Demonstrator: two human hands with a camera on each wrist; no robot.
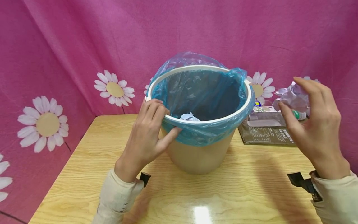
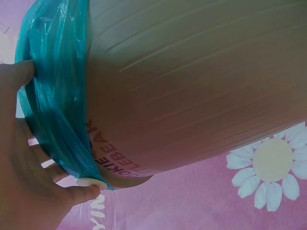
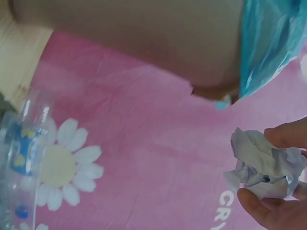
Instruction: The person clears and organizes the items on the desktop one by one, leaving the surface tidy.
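A beige waste bin (image 1: 199, 155) is stood upright near the middle of the wooden counter (image 1: 84, 174), lined with a blue plastic bag (image 1: 204, 93) whose edge is folded down over the white rim ring (image 1: 195, 119). At the back of the bin the bag is puffed up above the rim. A crumpled piece of pale paper (image 1: 190, 117) is seen lying inside the bag, close to the near wall.

The near left part of the rim is gripped by the left hand (image 1: 146, 130): its fingers (image 1: 156, 107) are curled over the top of the ring, while the thumb is pressed against the folded bag on the outside. In the left wrist view the same hand (image 2: 29, 187) is shown clamped around the blue film and the white ring, with the ribbed side of the bin beside it.

To the right of the bin and apart from it, a crumpled paper ball (image 1: 293, 96) is pinched by the right hand (image 1: 313, 124), raised above the counter. In the right wrist view the ball (image 3: 266, 165) is held between fingertip and thumb, the fingers (image 3: 288, 134) being bent around it.

Behind that hand a clear plastic bottle (image 1: 268, 116) with a green cap is laid on its side on a dark brown printed pouch (image 1: 265, 135), just beside the bin. The counter is backed by a pink cloth (image 1: 84, 40) printed with white daisies.
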